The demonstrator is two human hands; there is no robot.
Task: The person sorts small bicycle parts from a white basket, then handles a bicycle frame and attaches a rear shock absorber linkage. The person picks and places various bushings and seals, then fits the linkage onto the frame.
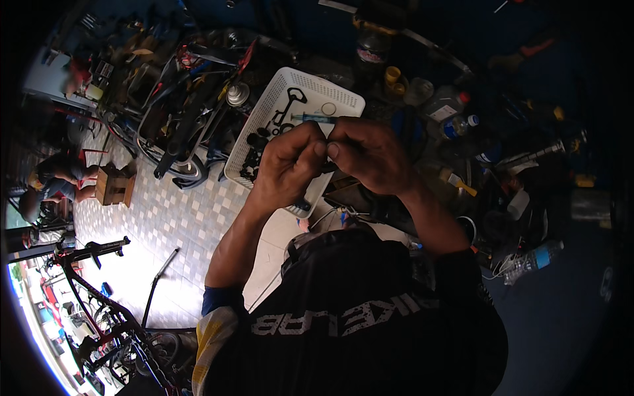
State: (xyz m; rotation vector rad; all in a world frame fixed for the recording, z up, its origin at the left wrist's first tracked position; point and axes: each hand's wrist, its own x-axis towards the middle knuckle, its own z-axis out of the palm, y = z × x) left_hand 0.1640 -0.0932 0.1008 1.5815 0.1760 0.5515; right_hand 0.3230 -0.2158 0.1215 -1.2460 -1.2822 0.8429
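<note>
My left hand (289,164) and my right hand (371,156) meet in front of me, thumbs and curled fingers pressed together. Both are closed. A small dark thing seems to lie between them, mostly hidden by the fingers, and its kind does not show. Beneath the hands stands a white plastic basket (263,100) with perforated walls. Inside it lie a black part with a looped end (296,96), a blue translucent tube-shaped item (312,118), a thin ring (328,108) and several small black parts (253,157).
Bike parts (191,99) crowd the left of the basket. On the right are bottles (456,125), yellow cups (394,78) and dark tools. A bike frame (89,297) stands at lower left. Another person (56,175) is beside a wooden stool (114,185). A plastic bottle (531,262) lies at right.
</note>
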